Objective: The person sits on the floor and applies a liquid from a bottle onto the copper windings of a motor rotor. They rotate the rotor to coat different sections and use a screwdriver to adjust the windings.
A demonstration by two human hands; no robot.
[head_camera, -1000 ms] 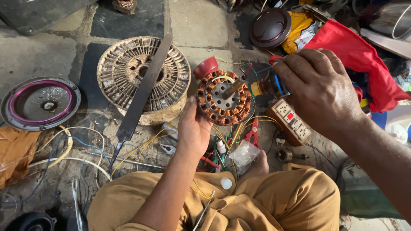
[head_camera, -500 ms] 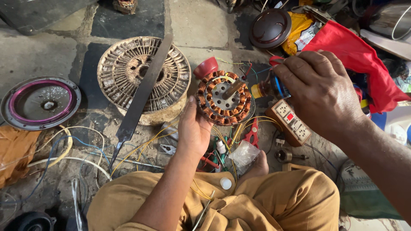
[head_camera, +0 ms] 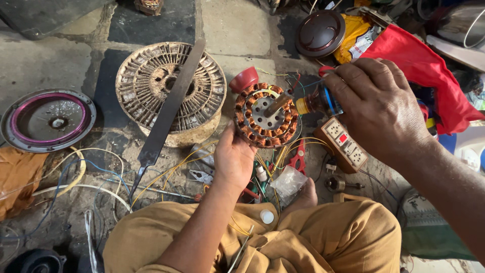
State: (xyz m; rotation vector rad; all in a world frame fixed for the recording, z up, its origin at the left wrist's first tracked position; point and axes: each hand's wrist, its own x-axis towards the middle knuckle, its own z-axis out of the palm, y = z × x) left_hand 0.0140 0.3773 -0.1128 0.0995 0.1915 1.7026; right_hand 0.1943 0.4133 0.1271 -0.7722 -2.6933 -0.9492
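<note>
A: Left of the stator [head_camera: 266,115]?
B: Large wound disc [head_camera: 171,93], metal strip [head_camera: 166,114] across it; bare stone between.
A: Stator itself?
B: Left hand [head_camera: 233,157] curled under its lower edge.
A: Right?
B: Right hand [head_camera: 379,108] closed around a small bottle [head_camera: 317,102], nozzle at the rim; socket box [head_camera: 343,144] just below.

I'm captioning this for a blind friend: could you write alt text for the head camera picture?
A seated person's left hand holds up a round motor stator wound with copper coils, while the right hand tilts a small bottle toward it. Below lie a switch board, red pliers, loose wires and a large ribbed metal disc.
</note>
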